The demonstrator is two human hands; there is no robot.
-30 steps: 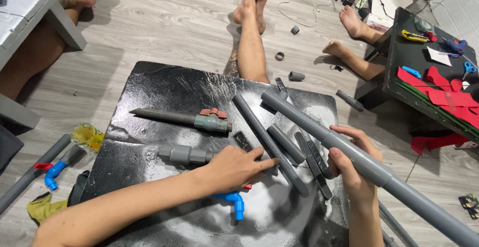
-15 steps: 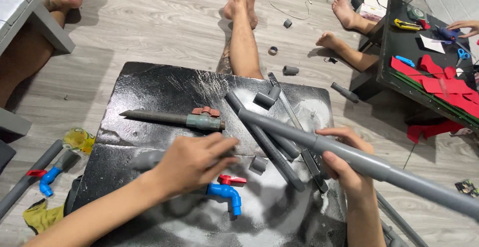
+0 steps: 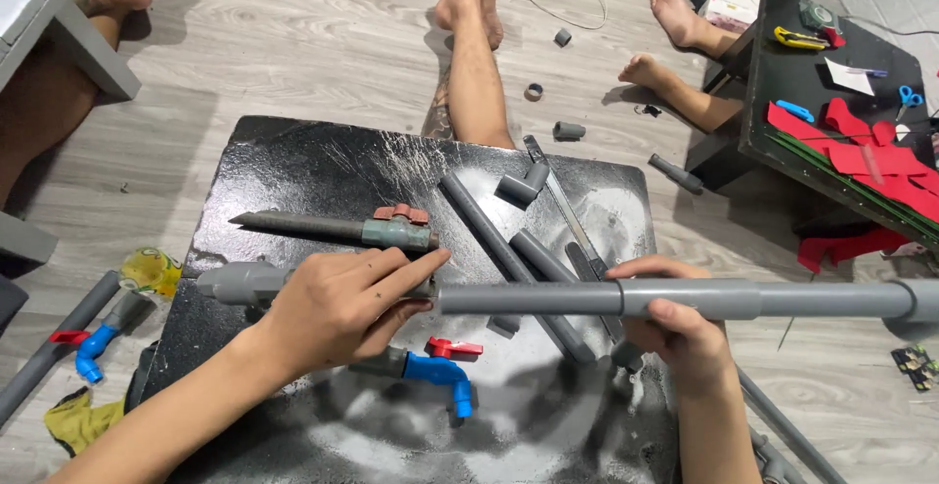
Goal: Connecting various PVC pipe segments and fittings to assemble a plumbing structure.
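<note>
Now the long grey pipe [image 3: 685, 299] is held flat, straight across the black board [image 3: 323, 156]; half a second ago it was tilted up and away from the right hand. The right hand [image 3: 675, 332] is wrapped tight around the pipe, just where a thicker grey sleeve begins. The left hand [image 3: 342, 303] has been moved from the middle of the board to the free end of the pipe. It is curled around a short grey pipe piece [image 3: 240, 282], and its fingers [image 3: 416, 271] are stretched toward the long pipe's end. The two ends look close together or touching, but the exact spot is hidden by the fingers, so it cannot be told whether they are joined. It looks as if the two pieces are being lined up to be pushed together. Just past the left hand's fingers lies a pipe with a red-handled valve [image 3: 396, 230]. Just below the same hand lies a blue tap [image 3: 435, 372]. Between the two hands, loose grey pipes [image 3: 509, 249] are lying under the held pipe.
</note>
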